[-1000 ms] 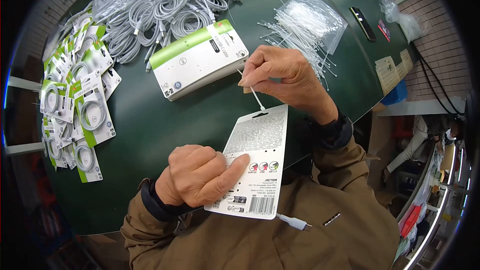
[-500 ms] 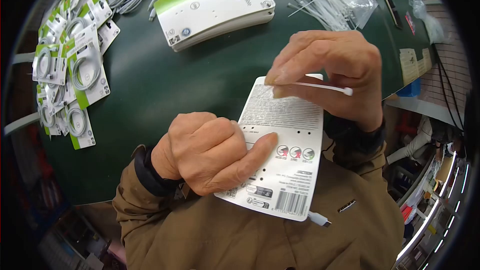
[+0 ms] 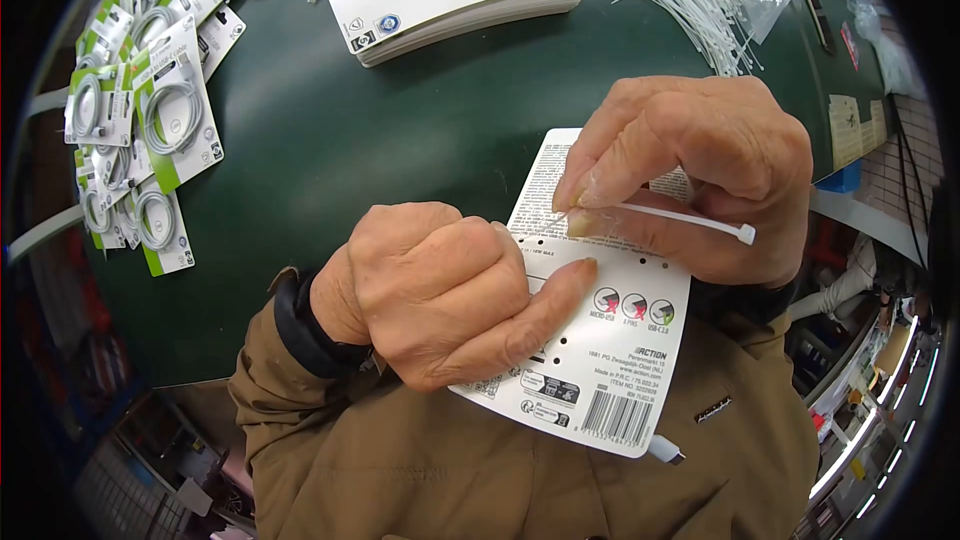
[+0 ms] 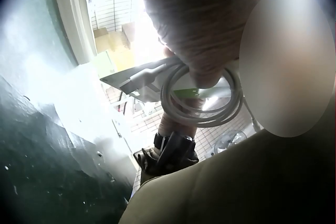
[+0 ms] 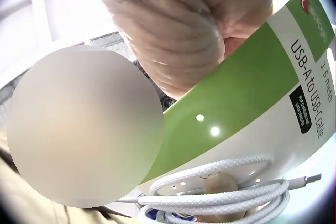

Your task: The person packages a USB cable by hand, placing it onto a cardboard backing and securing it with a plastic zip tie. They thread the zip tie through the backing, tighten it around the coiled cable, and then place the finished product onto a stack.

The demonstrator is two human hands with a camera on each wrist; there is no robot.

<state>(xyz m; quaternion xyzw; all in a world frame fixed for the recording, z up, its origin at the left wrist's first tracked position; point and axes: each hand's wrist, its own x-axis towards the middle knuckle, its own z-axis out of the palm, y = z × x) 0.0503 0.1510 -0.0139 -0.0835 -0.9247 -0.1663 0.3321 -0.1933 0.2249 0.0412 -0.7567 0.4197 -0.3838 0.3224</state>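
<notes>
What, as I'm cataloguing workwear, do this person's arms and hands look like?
Both sleeves are loose brown cloth. A dark, nearly black cuff or band circles each wrist beyond the sleeve end. The left hand and right hand are bare, without gloves; no ring shows on the visible parts.

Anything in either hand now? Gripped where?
Right hand pinches the white cable tie near its tail end; left hand holds the printed card by its left side in the head view.
</notes>
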